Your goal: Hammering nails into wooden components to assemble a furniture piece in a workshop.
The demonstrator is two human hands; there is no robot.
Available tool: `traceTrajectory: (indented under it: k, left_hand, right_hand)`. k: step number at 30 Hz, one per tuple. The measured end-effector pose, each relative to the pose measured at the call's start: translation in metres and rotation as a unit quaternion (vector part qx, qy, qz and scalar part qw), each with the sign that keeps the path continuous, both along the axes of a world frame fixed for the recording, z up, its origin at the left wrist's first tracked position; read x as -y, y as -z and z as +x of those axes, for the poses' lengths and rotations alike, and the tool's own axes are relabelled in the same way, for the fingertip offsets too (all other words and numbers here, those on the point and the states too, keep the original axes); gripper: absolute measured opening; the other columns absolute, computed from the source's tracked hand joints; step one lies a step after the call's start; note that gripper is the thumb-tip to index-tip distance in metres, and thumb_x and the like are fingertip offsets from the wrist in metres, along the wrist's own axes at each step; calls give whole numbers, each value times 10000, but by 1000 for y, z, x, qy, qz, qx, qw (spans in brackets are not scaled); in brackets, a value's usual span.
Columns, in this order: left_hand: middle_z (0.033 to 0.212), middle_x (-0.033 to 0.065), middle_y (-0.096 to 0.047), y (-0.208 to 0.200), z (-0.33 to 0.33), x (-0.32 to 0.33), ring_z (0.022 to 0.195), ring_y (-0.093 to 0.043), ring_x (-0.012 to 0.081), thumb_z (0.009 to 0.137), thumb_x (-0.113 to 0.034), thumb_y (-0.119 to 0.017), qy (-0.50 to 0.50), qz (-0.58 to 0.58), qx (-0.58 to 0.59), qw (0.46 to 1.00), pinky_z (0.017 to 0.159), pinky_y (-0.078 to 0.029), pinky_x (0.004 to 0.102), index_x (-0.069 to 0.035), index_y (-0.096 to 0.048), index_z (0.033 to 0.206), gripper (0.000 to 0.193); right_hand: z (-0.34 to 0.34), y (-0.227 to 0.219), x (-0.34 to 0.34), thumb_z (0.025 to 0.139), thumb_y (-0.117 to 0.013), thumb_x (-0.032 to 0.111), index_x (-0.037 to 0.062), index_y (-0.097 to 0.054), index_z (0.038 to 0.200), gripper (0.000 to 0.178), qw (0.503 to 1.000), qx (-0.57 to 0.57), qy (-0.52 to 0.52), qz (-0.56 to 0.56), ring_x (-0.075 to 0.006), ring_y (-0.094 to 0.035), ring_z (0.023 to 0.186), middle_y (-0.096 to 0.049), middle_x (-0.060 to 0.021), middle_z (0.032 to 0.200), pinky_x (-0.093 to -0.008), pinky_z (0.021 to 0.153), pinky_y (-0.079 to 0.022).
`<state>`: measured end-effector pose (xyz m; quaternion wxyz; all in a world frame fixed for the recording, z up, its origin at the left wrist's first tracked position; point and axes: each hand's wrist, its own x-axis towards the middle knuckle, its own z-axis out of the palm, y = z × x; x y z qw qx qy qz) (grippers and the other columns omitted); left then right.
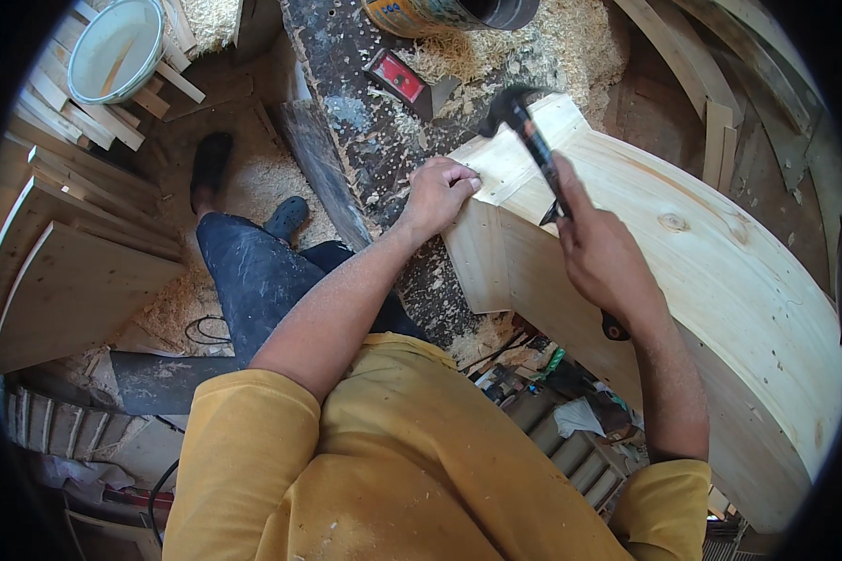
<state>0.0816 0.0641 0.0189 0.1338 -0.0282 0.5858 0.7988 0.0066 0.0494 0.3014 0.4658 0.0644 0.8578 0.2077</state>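
My right hand (608,262) grips a claw hammer (534,142) with a dark head and black handle, raised over a pale wooden piece. Its head is smeared by motion. This wooden piece (711,229) has a long curved top board and upright side boards. At its near left corner rests my left hand (437,198), fingers curled and thumb pinched against the forefinger by the board's edge. Whatever those fingertips hold is too small to make out. A dark speck shows beside the thumb tip.
A worn workbench (346,112) strewn with shavings bears a red-faced box-like item (399,77) and a bucket (412,17). Curved boards (84,280) lean at the left, near a white basin (114,56). More curved strips (688,56) stand at the far right.
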Motion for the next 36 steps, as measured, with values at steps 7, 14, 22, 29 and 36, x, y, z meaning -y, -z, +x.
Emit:
traceTrajectory:
  k: [7,14,22,29,36]
  left_hand:
    - [841,100,-652,-3,-2,4,888,-594,243,791,-174,-672,-4,20,-2,1000,845,-450,348,-20,-679,809,154]
    - [842,81,-650,-9,3,1,845,-598,222,796,-158,-660,-17,-17,78,997,823,-454,340,-23,-671,798,135]
    - [849,114,-653,-12,1,4,833,-611,258,787,-166,-651,-30,130,156,979,834,-449,359,-27,-670,835,148]
    - [824,86,-625,1,5,2,812,-576,179,828,-143,-637,-9,42,23,999,770,-454,299,-5,-650,864,144]
    - [824,86,-642,4,6,2,816,-586,204,826,-150,-644,-23,28,-12,999,781,-455,315,-11,-649,843,140]
  right_hand:
    - [-6,-5,-1,913,-457,122,206,-212,1466,610,1000,-6,-9,4,-411,-613,821,-632,-247,864,-503,738,-461]
    - [-3,-13,-8,906,-473,98,223,-193,1473,645,997,-51,40,-50,-425,-605,810,-622,-260,832,-514,734,-441]
    - [7,-11,-25,895,-472,79,213,-210,1472,648,997,-42,35,-53,-423,-601,790,-618,-259,818,-514,728,-439]
    - [6,-7,-27,893,-475,75,218,-191,1479,667,997,-38,32,-58,-417,-603,774,-618,-254,810,-509,721,-441]
    - [4,-5,-14,891,-472,79,201,-194,1476,659,998,-38,11,-44,-415,-609,777,-626,-244,822,-507,721,-456]
